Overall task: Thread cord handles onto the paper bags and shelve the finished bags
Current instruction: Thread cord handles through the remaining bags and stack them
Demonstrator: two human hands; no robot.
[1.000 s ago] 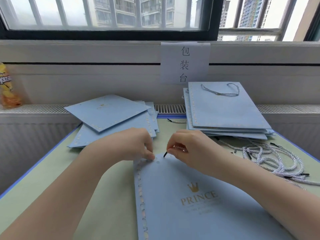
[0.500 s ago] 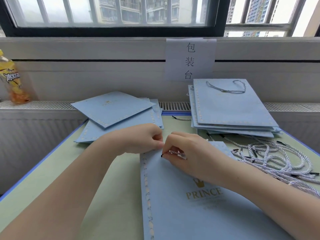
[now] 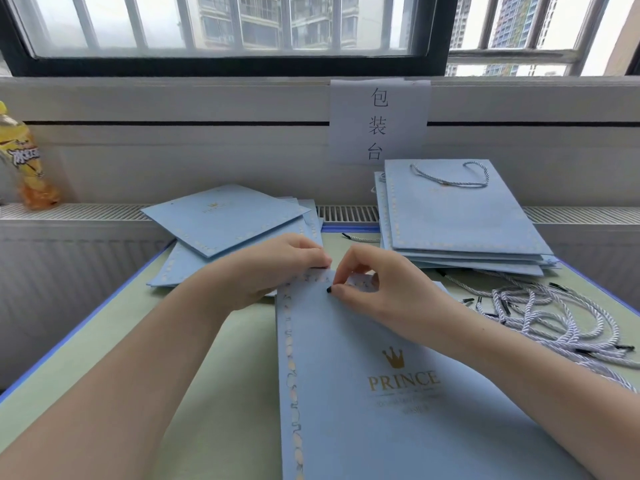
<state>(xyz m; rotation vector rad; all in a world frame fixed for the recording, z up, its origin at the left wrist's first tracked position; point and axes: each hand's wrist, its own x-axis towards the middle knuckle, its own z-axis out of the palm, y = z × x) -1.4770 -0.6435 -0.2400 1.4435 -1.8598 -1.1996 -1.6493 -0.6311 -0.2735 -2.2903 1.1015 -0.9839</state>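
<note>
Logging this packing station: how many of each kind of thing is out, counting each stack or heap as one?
Stacks of blue bags: 2, left and right
Single blue bag in front: 1
Heap of loose cords: 1
Stray cord: 1
Yellow bottle: 1
Paper sign: 1
Total: 7

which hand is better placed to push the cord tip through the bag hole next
Likely the right hand: it already pinches the black cord tip at the bag top edge, while the left hand grips that edge.
</note>
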